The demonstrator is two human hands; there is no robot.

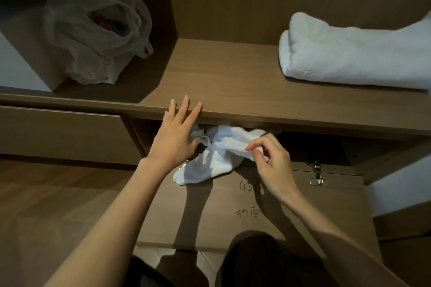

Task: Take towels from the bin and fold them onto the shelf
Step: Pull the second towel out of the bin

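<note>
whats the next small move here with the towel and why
Probably draw the white towel up and out onto the shelf. The right hand pinches its edge, the open left hand lies beside it, and the towel hangs crumpled from the compartment below. There is bare shelf beside the folded towels.

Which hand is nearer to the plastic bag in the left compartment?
Left. The left hand lies at the edge of the shelf, below and right of the plastic bag; the right hand is farther right and lower, pinching the white towel.

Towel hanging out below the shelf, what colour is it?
The towel is white, best seen in the head view.
</note>
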